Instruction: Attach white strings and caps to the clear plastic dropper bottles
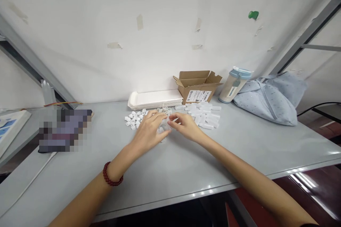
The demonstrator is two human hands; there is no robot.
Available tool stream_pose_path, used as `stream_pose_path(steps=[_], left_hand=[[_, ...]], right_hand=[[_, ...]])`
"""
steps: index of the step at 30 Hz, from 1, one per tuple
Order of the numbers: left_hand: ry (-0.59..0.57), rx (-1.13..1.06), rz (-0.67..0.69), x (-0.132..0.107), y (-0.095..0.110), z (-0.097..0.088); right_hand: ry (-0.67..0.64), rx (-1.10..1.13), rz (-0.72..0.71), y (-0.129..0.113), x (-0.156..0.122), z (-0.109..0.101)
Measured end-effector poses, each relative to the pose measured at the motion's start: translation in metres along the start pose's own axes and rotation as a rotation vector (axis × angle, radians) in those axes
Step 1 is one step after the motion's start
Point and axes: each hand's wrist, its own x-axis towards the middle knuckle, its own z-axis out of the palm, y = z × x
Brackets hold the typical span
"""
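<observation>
At the counter (165,177), we held our left hand (150,127) and right hand (186,126) curved close together between white caps (133,117) and translucent tubes (206,116); whether they pinched anything, we couldn't tell.

Bright, even light; wide-angle stretch toward the edges
Glare spots the front rim of the glossy grey flat tabletop (253,145); coarse pixel blocks mask a dark flat object (62,131).

A white wall (160,60) stood behind the grey table's (186,173) back edge, bearing tape scraps (140,22) and a green patch (253,15). Grey metal posts (303,35) slanted upward beyond its back left and right corners. Light glinted along the front edge; red (252,204) showed beneath.
</observation>
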Motion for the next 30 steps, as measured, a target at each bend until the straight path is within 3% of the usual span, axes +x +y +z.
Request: stream_pose_path(steps=[6,15,30], left_hand=[[-0.194,-0.055,-0.088,-0.002,0.006,-0.004],[-0.321,0.005,-0.161,-0.001,0.012,-0.007],[-0.348,0.014,-0.13,-0.005,0.009,-0.006]], right_hand=[[-0.133,-0.211,-0.029,0.001,0.004,-0.008],[-0.203,-0.237,-0.016,0.009,0.004,-0.003],[-0.208,-0.204,0.0,0.012,0.004,0.0]])
